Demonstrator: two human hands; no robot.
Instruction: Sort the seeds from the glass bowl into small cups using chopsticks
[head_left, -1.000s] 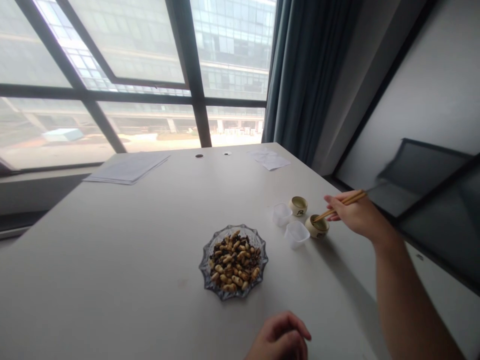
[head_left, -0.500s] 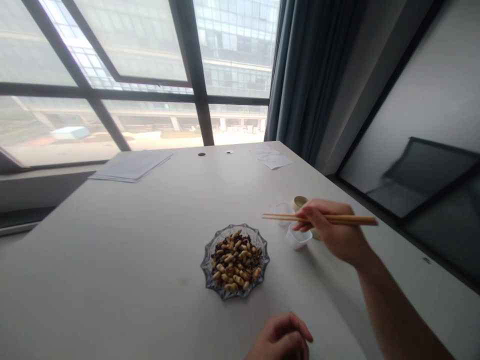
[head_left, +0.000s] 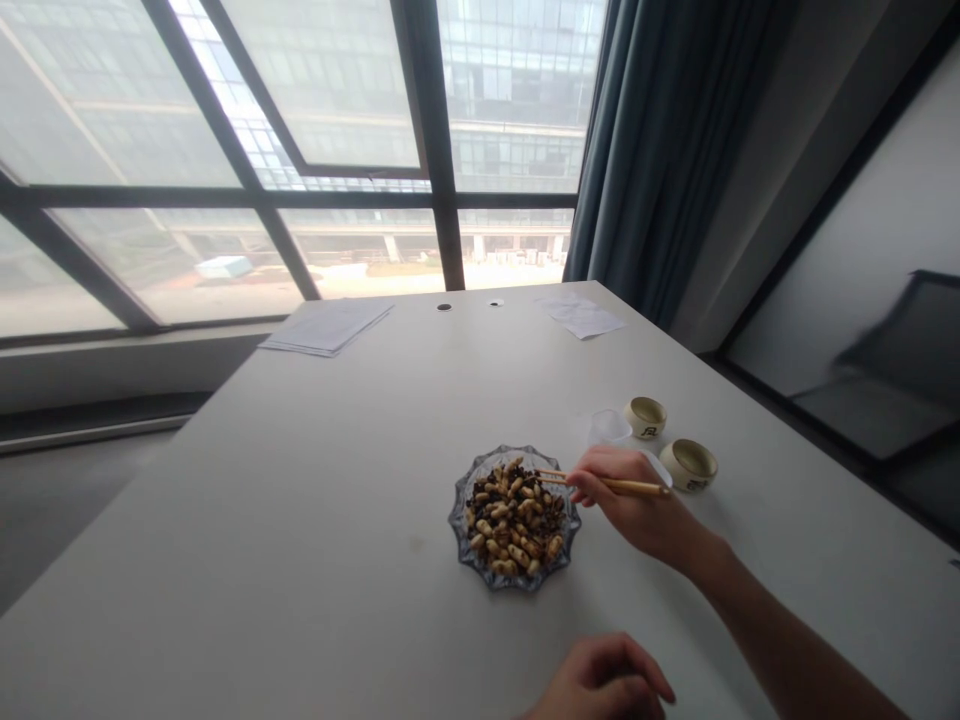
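My right hand (head_left: 626, 495) grips a pair of wooden chopsticks (head_left: 645, 488). Their tips point left, over the upper right side of the peanuts (head_left: 514, 535), among dark bits; whether they pinch anything is too small to tell. A clear glass bowl with a scalloped rim (head_left: 459, 540) holds the pile. My left hand (head_left: 604, 685) rests on the table near the bottom edge, below the bowl, its fingers loosely curled, apart and holding nothing visible. Behind my right hand sit two small clear plastic cups, one a plastic cup (head_left: 609, 427) in plain sight, the other mostly hidden.
Two small beige ceramic cups stand on the right: a farther cup (head_left: 646, 430) and a nearer cup (head_left: 690, 478). Paper sheets (head_left: 326, 328) lie at the table's far left, and another sheet (head_left: 589, 318) at the far right. A window and dark curtain (head_left: 645, 150) rise behind.
My right hand has moved left and down, bringing the chopstick tips from above the plastic cups to the peanuts. The view has turned left, and both ceramic cups now show more fully.
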